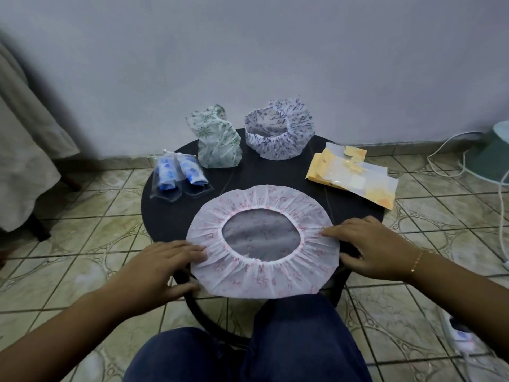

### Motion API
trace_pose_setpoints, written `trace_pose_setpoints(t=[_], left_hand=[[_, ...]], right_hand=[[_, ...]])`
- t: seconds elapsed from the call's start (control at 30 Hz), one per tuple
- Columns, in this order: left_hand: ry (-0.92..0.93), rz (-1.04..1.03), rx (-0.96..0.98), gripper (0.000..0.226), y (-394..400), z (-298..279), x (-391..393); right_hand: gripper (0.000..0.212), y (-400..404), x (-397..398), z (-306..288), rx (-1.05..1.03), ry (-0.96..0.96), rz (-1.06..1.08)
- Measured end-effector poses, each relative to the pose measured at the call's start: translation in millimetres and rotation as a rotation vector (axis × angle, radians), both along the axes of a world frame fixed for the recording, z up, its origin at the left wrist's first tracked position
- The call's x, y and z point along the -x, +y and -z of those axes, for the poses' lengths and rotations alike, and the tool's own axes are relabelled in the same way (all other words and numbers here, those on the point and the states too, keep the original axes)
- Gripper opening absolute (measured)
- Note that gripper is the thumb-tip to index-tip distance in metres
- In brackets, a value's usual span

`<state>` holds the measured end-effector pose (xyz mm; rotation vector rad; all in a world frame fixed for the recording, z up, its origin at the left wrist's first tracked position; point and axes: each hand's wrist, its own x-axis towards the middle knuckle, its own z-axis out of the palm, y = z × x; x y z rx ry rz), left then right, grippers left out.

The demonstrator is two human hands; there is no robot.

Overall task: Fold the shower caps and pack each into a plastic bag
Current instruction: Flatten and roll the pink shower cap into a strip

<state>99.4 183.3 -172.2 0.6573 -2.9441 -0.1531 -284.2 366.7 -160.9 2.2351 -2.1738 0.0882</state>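
Pressing flat-fingered, the left hand [162, 267] and right hand [370, 248] are pinning opposite edges of the pink shower cap [263, 241], which is lying between them on the round dark table [170, 216]; neither is gripping. To my eye, she should be smoothing the crinkled, thin plastic ruffle evenly before creasing across the elastic ring
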Motion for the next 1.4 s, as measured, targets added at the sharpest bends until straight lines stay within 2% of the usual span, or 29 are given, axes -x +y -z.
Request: trace_pose_setpoints(t=[0.13, 0.2, 0.27, 0.37, 0.43, 0.57, 0.7, 1.13, 1.3, 1.4], left_hand=[[0.134, -0.022, 0.002, 0.059, -4.2, 3.4, 9.5], [0.227, -0.024, -0.062, 0.062, -2.5, -0.2, 14.7], [0.307, -0.054, -0.174, 0.058, 0.2, -5.3, 18.5], [0.351, -0.207, -0.385, 0.033, 4.0, -10.1, 23.7], [0.419, -0.321, -0.481, 0.019, 3.6, -11.1, 28.8], [0.579, -0.479, -0.582, 0.015, -2.1, -10.0, 42.6], [0.597, -0.628, -0.533, 0.02, -8.6, -10.3, 58.6], [0.211, -0.787, -0.312, 0.021, -24.6, -1.2, 73.6], [0.291, -0.755, -0.239, 0.017, -21.7, -2.2, 75.3], [0.365, -0.73, -0.102, 0.032, -18.7, -4.6, 76.1]], right_hand=[[0.058, 9.4, -1.7, 0.5, 0.084, 0.033, -0.085], [0.06, 12.6, -2.6, 1.3, 0.154, 0.088, -0.115], [0.054, 13.1, -5.9, 1.6, 0.202, 0.065, -0.124], [0.048, 7.5, -13.4, -0.6, 0.263, -0.142, -0.03], [0.056, -1.2, -17.0, -0.8, 0.254, -0.301, 0.103], [0.051, -20.7, -18.1, 2.3, 0.205, -0.536, 0.364], [0.05, -40.1, -18.6, 3.5, 0.147, -0.534, 0.527], [0.041, -68.2, -23.6, 1.4, -0.107, -0.29, 0.751], [0.041, -62.3, -27.2, 2.0, 0.003, -0.343, 0.78], [0.04, -56.0, -31.7, 2.0, 0.148, -0.422, 0.782]])
